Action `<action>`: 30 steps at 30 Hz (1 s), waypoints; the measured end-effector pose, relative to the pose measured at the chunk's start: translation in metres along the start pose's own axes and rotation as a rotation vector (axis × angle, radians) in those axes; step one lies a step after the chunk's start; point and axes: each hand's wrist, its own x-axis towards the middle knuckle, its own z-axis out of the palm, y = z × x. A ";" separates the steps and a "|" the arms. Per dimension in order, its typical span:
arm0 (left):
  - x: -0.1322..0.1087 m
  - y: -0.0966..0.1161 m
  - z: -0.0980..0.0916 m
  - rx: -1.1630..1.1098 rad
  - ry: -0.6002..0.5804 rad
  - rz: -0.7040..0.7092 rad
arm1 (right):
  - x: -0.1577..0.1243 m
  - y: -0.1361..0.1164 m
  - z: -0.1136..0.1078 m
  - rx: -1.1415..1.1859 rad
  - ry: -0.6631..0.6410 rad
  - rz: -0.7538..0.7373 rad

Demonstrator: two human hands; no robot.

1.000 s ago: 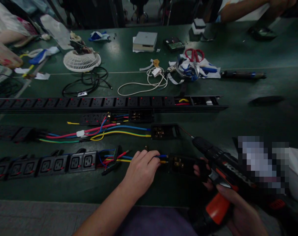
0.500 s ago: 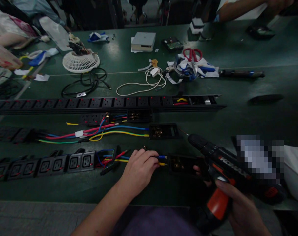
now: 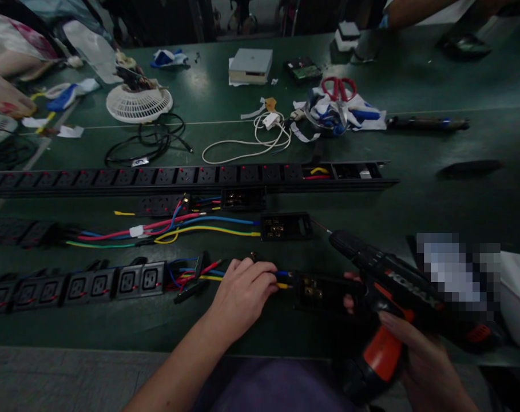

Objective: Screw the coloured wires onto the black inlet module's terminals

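A green table [image 3: 114,332] fills the view, its near edge above a grey tiled floor, with a co-worker's arm over its far right corner. Toward the far left corner sits a white fan grille [image 3: 139,106]; along the near edge, from the left, runs a black socket strip [image 3: 88,289], with loose coloured wiring [image 3: 185,279] at its right end. Beside that, the person's left hand [image 3: 245,286] has its fingers curled over the blue and yellow wires [image 3: 282,285], grasping them. These lead right into a black terminal box [image 3: 328,297] with brass terminals, near the middle of the near edge. Farther right, the right hand [image 3: 423,355] grips the orange handle of a power drill [image 3: 408,286], fingertips showing by the box's right end; the bit points up and left, toward a second wired box [image 3: 288,228].
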 end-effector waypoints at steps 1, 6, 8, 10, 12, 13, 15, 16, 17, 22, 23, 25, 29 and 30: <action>0.000 0.000 0.000 -0.009 -0.001 0.000 | 0.001 0.000 -0.001 -0.005 -0.027 -0.004; -0.001 -0.001 -0.002 -0.035 -0.008 0.013 | 0.004 -0.002 -0.002 -0.036 -0.081 -0.021; -0.002 -0.001 -0.002 -0.044 -0.013 0.022 | 0.004 -0.003 0.000 -0.027 -0.055 0.010; -0.003 -0.001 -0.002 -0.054 -0.014 0.031 | 0.004 -0.002 0.002 -0.024 -0.027 0.029; -0.004 -0.001 -0.002 -0.058 -0.016 0.035 | 0.003 0.000 0.003 -0.024 -0.012 0.041; -0.004 -0.001 -0.002 -0.059 -0.019 0.033 | 0.003 0.001 0.004 -0.021 -0.009 0.050; -0.005 -0.001 -0.001 -0.060 -0.021 0.033 | 0.001 0.004 0.005 -0.017 0.018 0.072; -0.005 -0.001 -0.001 -0.064 -0.017 0.034 | 0.001 0.005 0.006 -0.012 0.027 0.081; -0.006 -0.001 -0.001 -0.070 -0.007 0.036 | 0.000 0.006 0.006 -0.008 0.032 0.075; -0.005 -0.002 -0.001 -0.098 0.032 0.032 | -0.004 0.008 0.002 -0.044 0.047 -0.007; -0.005 -0.001 -0.001 -0.101 0.033 0.032 | -0.004 0.008 0.000 -0.052 0.057 0.004; -0.006 -0.001 -0.001 -0.108 0.038 0.032 | -0.005 0.009 -0.003 -0.052 0.045 0.041; -0.006 0.000 -0.002 -0.125 0.050 0.047 | -0.007 0.010 -0.002 -0.036 0.004 0.078; -0.007 0.000 -0.002 -0.128 0.049 0.051 | -0.007 0.011 -0.001 -0.028 0.020 0.072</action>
